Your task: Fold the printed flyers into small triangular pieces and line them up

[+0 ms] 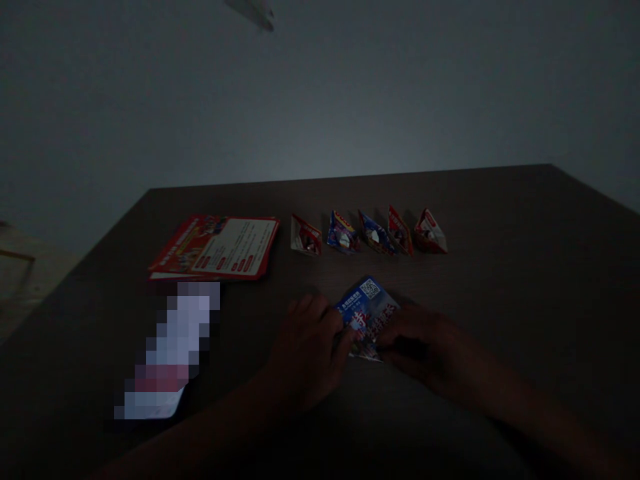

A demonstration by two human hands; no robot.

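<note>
Between my hands lies a blue printed paper sheet (pixel 371 305) with a QR code in its upper corner and red-and-white lettering. It rests on the table and looks partly folded. My left hand (pixel 311 347) holds its left side, fingers curled and thumb on the lower edge. At the right side, my right hand (pixel 430 340) pinches the paper near its lower corner; deep shadow hides some of those fingers. Beyond the sheet stands a row of several folded paper shapes, among them a blue one (pixel 343 233) and a red-and-white one (pixel 431 233).
A stack of red and white printed leaflets (pixel 233 248) sits at the left. Nearer me is a lit phone (pixel 173 347), its screen blurred out. The dark wooden table (pixel 500 267) meets a plain wall (pixel 320 93) at its far edge. The light is dim.
</note>
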